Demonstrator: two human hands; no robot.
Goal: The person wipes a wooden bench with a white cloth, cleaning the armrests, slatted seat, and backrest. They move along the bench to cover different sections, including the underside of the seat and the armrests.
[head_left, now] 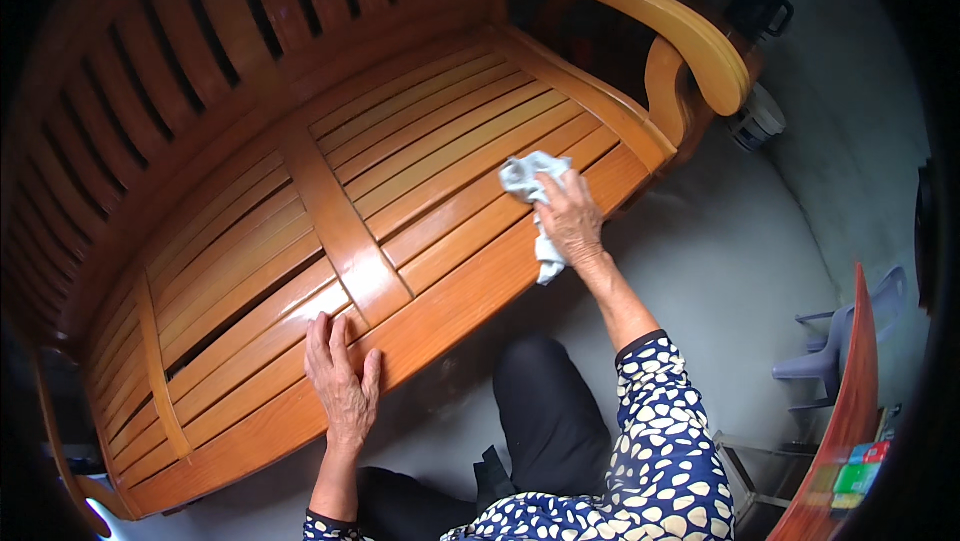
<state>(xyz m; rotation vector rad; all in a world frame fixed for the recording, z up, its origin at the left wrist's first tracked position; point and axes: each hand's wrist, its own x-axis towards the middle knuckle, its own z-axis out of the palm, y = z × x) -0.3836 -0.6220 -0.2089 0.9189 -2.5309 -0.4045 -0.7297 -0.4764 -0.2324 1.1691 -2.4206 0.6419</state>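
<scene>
A long slatted wooden bench [345, 231] with an orange-brown varnish fills the left and middle of the view. On the right part of its seat, close to the front edge, my right hand [570, 216] presses a crumpled white cloth [532, 173] against the slats. One end of the cloth hangs down past the front rail. My left hand [343, 371] rests on the front edge of the seat, left of the middle crosspiece, its fingers spread and nothing in them.
The bench's curved armrest [690, 31] rises at the far right, with a white bucket [758, 121] beside it and a black jug [757, 6] behind. A grey-purple plastic chair [830, 351] and a reddish tabletop [845, 421] stand at the right.
</scene>
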